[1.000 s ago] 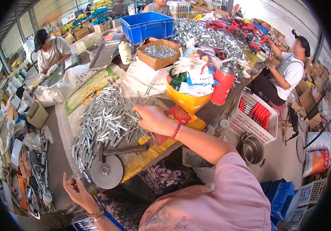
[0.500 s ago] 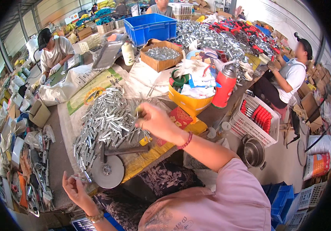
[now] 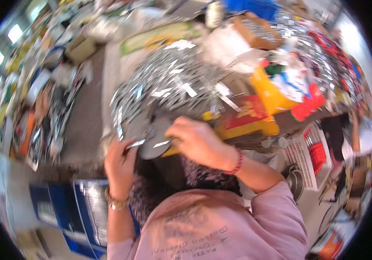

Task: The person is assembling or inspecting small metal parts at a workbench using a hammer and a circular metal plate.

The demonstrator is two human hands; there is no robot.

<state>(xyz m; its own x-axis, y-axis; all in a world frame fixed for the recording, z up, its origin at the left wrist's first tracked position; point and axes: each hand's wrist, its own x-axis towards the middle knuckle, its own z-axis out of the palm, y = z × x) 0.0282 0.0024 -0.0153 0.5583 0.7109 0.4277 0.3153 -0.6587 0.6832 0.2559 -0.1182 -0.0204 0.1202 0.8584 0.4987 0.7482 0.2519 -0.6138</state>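
Observation:
The picture is blurred by motion. My left hand point(image 3: 120, 162), at the left of a round grey metal disc point(image 3: 151, 151), pinches a small silver metal piece point(image 3: 137, 142) between thumb and forefinger. Over the disc's right side is my right hand point(image 3: 199, 141), fingers drawn together. A short silver strip point(image 3: 161, 144) shows by its fingertips; what exactly those fingers grip is smeared. Beyond the disc spreads a heap of silver metal pieces point(image 3: 164, 82), some of them glinting.
Right of the heap lie a red packet point(image 3: 249, 113) and a yellow tub point(image 3: 270, 91) of cloths, with a red flask point(image 3: 308, 103) beside it. A cardboard box point(image 3: 255, 32) stands farther back. Blue crates point(image 3: 91, 208) sit below left; a white basket point(image 3: 305, 156) stands at right.
My right hand has come down from above the heap to the disc. My left hand now holds its piece at the disc's edge. The view has tilted down and swung left.

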